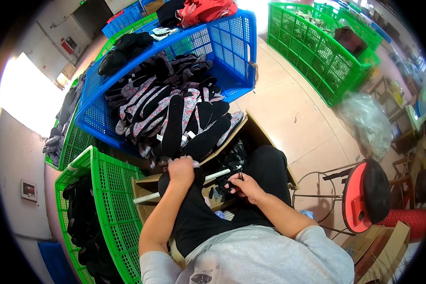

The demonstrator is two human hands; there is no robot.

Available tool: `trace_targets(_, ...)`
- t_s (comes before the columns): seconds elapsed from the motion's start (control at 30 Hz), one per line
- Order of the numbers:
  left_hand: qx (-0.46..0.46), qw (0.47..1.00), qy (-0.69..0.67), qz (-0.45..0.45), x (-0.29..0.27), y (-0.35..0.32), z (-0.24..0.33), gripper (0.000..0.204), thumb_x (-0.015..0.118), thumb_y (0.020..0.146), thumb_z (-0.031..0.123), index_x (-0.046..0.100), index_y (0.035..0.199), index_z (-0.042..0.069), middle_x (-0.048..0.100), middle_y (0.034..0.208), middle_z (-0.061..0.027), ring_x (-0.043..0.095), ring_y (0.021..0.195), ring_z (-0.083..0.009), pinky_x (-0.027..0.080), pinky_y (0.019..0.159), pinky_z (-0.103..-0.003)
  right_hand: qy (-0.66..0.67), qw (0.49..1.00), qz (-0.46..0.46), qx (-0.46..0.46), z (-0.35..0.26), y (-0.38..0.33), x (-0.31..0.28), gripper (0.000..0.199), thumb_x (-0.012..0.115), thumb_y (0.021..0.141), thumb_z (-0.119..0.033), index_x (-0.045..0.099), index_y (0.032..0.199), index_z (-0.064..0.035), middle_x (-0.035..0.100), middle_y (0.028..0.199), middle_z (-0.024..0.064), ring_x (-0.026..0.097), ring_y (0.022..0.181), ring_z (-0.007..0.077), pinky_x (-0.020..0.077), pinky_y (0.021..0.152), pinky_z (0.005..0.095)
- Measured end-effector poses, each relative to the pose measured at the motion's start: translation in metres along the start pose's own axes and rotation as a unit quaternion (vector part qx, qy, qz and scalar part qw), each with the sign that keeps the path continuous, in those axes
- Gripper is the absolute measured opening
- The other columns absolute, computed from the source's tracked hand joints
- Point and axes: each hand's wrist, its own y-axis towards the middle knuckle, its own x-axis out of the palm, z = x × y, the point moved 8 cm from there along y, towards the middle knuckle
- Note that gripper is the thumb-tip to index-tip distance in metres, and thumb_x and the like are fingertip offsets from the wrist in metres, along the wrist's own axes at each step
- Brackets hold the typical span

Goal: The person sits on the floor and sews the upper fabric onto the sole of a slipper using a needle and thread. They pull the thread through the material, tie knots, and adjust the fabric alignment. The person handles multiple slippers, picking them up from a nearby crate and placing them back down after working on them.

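My left hand (181, 171) is closed at the near edge of a pile of slippers (175, 118) with black soles and grey-pink floral fabric. Pale fabric pokes out beside its fingers, apparently part of a slipper mostly hidden by the hand. My right hand (245, 186) is closed round small dark thread snips (240, 174), whose tips point up and away from me. It is above my lap, a little to the right of the left hand and near a white rod (213, 175) that crosses an open cardboard box (260, 132).
The slippers spill from a tipped blue crate (232, 42). A green crate (118, 213) with black items stands close at left; another green crate (312, 52) is at far right. A red-and-black round stool (359, 199) and a clear plastic bag (367, 123) are at right.
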Motion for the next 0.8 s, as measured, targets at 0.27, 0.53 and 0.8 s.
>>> trace_targets(0.27,-0.186,0.971,-0.097,0.110,-0.104,-0.066,-0.109,0.021,0.068,0.072,0.010,0.063,0.092,0.009,0.067,0.082,-0.0146,0.065,0.079,-0.0388,0.050,0.068,-0.049,-0.004,1.000,0.013,-0.009,-0.003,0.002,-0.007,0.009,0.055,0.098,-0.017,0.056,0.104,-0.0107,0.071,0.095,0.0028,0.060,0.066,0.0058,0.0317,0.046,0.0186)
trace_targets(0.53,-0.371,0.608,-0.680,0.175,-0.083,-0.190,-0.183,0.047,0.070,0.077,0.001,0.059,0.123,0.004,0.068,0.105,-0.0088,0.068,0.090,-0.0233,0.057,0.075,-0.036,-0.018,1.000,-0.003,-0.009,-0.010,-0.004,0.002,0.010,0.057,0.098,-0.017,0.058,0.106,-0.0116,0.071,0.095,0.0037,0.061,0.068,0.0058,0.0318,0.046,0.0171)
trace_targets(0.8,-0.360,0.297,-0.876,0.124,-0.017,-0.259,-0.116,0.047,0.067,0.084,0.001,0.055,0.128,0.010,0.065,0.119,-0.0099,0.067,0.103,-0.0265,0.058,0.081,-0.039,-0.021,0.996,-0.081,-0.033,-0.012,-0.014,0.031,0.018,0.055,0.099,-0.016,0.059,0.113,-0.0071,0.070,0.101,0.0086,0.060,0.067,0.0076,0.0324,0.044,0.0174)
